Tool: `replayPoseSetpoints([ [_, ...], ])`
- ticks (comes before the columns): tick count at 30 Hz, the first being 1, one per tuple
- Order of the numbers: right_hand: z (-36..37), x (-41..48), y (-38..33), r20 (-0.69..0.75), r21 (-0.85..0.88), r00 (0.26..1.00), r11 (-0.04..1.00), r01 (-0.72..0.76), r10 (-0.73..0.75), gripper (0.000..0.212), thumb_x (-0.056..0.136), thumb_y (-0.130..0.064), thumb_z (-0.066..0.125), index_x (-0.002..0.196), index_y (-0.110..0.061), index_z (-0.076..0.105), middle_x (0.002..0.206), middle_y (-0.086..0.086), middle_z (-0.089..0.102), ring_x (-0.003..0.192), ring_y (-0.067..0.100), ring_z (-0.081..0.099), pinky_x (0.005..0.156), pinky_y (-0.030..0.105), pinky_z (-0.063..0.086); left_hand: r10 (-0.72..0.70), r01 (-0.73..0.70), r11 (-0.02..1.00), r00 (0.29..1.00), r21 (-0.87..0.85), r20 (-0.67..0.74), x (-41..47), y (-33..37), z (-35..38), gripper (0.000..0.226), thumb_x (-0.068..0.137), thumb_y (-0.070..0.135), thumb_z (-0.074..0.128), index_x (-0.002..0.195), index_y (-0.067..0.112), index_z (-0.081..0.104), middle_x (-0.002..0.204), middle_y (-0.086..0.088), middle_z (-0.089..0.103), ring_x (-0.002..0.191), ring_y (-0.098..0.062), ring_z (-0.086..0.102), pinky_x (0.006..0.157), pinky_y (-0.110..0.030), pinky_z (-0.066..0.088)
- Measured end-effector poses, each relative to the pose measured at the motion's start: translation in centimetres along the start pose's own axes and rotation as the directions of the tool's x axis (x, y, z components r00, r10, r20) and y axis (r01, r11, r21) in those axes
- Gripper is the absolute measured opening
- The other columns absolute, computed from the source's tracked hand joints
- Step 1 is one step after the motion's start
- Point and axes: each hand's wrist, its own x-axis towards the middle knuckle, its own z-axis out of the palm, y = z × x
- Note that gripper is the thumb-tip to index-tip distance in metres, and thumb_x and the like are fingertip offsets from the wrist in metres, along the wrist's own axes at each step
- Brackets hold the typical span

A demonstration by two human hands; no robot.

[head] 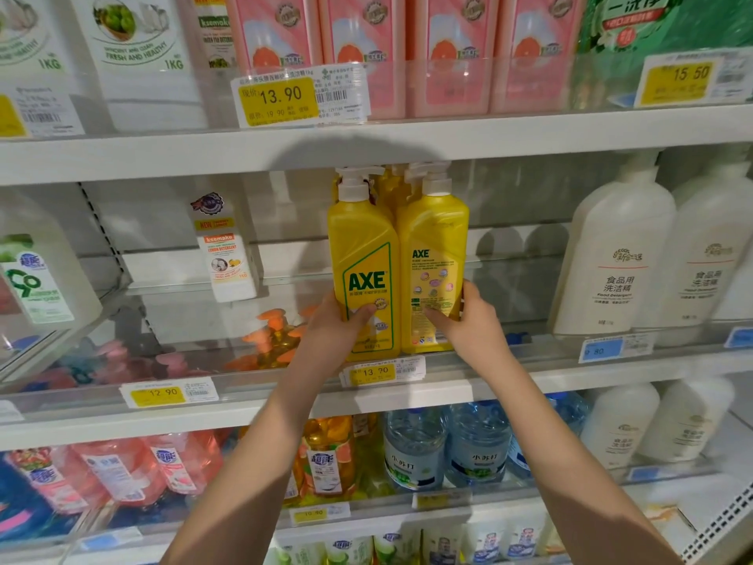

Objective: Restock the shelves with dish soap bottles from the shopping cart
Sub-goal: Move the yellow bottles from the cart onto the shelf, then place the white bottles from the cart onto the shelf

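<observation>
Left hand [336, 326] clasps left bottle [362, 254], right hand [470, 322] clasps right bottle [434, 246], probably squaring both on the shelf [529, 381] beneath the fingers.

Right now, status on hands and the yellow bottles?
Left hand grips label-front yellow bottle. Right hand grips label-back yellow bottle. Both upright at middle shelf front, more yellow bottles behind.

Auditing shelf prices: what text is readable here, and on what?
"AXE": left bottle
"AXE": right bottle
"13.90": top tag
"15 50": top-right tag
"12 90": left tag
"13 90": tag under bottles
"1KG": white jug
"Food Detergent": white bottle
The rest is too blurred to read.
</observation>
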Motion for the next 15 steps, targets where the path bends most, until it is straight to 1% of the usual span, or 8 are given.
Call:
replayPoseSetpoints([
  [4, 0.8, -1.7, -0.2, -0.116, -0.012, 0.993, 1.0, -0.002, 0.0, 0.037, 0.086, -0.019, 0.068, 0.119, -0.011, 0.052, 0.11, 0.006, 0.064, 0.091, 0.016, 0.059, 0.072, 0.025, 0.041, 0.084, -0.08, 0.993, 0.996, 0.089, -0.039, -1.6, -0.4, -0.5, 0.026, 0.094, 0.034, 0.054, 0.115, 0.019, 0.053, 0.103, 0.005, 0.057, 0.095, -0.015, 0.055, 0.079, -0.028, 0.04],
  [7, 1.9, -3.6, -0.5, -0.245, -0.042, 0.966, 0.996, 0.08, -0.088, 0.036, 0.086, -0.015, 0.066, 0.12, -0.005, 0.056, 0.124, 0.009, 0.057, 0.111, 0.022, 0.055, 0.083, 0.024, 0.039, 0.172, -0.165, 0.982, 0.982, 0.092, -0.083, -3.2, -0.9, -2.1, 0.025, 0.094, 0.023, 0.056, 0.116, 0.012, 0.061, 0.099, 0.004, 0.062, 0.093, -0.011, 0.058, 0.077, -0.022, 0.04],
  [9, 3.2, -5.1, -1.0, -0.296, -0.03, 0.944, 0.989, 0.142, -0.145, 0.033, 0.089, -0.014, 0.063, 0.119, -0.003, 0.059, 0.128, 0.009, 0.054, 0.118, 0.024, 0.052, 0.087, 0.02, 0.039, 0.198, -0.189, 0.979, 0.971, 0.074, -0.137, -4.6, -1.4, -3.5, 0.024, 0.093, 0.019, 0.057, 0.114, 0.009, 0.064, 0.098, 0.001, 0.067, 0.085, -0.002, 0.06, 0.073, -0.014, 0.042],
  [10, 4.1, -5.9, -1.5, -0.3, -0.009, 0.938, 0.983, 0.182, -0.176, 0.029, 0.09, -0.014, 0.061, 0.117, -0.005, 0.06, 0.126, 0.006, 0.056, 0.117, 0.022, 0.053, 0.087, 0.02, 0.041, 0.207, -0.2, 0.978, 0.963, 0.06, -0.173, -5.4, -2.0, -4.3, 0.022, 0.093, 0.018, 0.058, 0.111, 0.01, 0.066, 0.095, 0.0, 0.068, 0.081, 0.001, 0.06, 0.07, -0.012, 0.043],
  [12, 6.3, -7.3, -2.6, -0.284, 0.003, 0.917, 0.956, 0.294, -0.282, 0.023, 0.09, -0.017, 0.057, 0.109, -0.007, 0.065, 0.115, 0.003, 0.062, 0.11, 0.019, 0.056, 0.089, 0.025, 0.043, 0.192, -0.185, 0.981, 0.951, 0.053, -0.243, -7.2, -3.4, -5.6, 0.015, 0.092, 0.019, 0.059, 0.103, 0.016, 0.068, 0.088, -0.004, 0.069, 0.077, -0.006, 0.06, 0.07, -0.018, 0.044],
  [13, 7.8, -8.1, -3.2, -0.242, 0.028, 0.908, 0.933, 0.358, -0.341, 0.023, 0.09, -0.02, 0.054, 0.104, -0.008, 0.066, 0.107, 0.002, 0.065, 0.103, 0.017, 0.059, 0.088, 0.027, 0.046, 0.147, -0.144, 0.989, 0.947, 0.03, -0.287, -8.4, -4.5, -6.5, 0.012, 0.092, 0.019, 0.059, 0.098, 0.018, 0.069, 0.085, -0.005, 0.068, 0.075, -0.009, 0.06, 0.071, -0.022, 0.046],
  [14, 9.5, -8.8, -3.8, -0.183, 0.07, 0.903, 0.911, 0.405, -0.388, 0.024, 0.089, -0.023, 0.051, 0.1, -0.008, 0.067, 0.1, 0.001, 0.067, 0.095, 0.015, 0.061, 0.083, 0.028, 0.049, 0.092, -0.105, 0.994, 0.941, -0.021, -0.326, -9.6, -5.7, -7.4, 0.01, 0.092, 0.018, 0.059, 0.095, 0.021, 0.068, 0.081, -0.003, 0.067, 0.073, -0.007, 0.06, 0.07, -0.023, 0.047],
  [15, 11.2, -9.5, -4.3, -0.109, 0.111, 0.9, 0.894, 0.434, -0.423, 0.026, 0.088, -0.025, 0.05, 0.097, -0.009, 0.068, 0.095, 0.0, 0.067, 0.089, 0.014, 0.062, 0.078, 0.027, 0.051, 0.025, -0.05, 0.997, 0.934, -0.061, -0.357, -10.9, -7.1, -8.2, 0.009, 0.092, 0.016, 0.058, 0.093, 0.022, 0.066, 0.076, 0.001, 0.065, 0.069, -0.002, 0.059, 0.068, -0.02, 0.048],
])
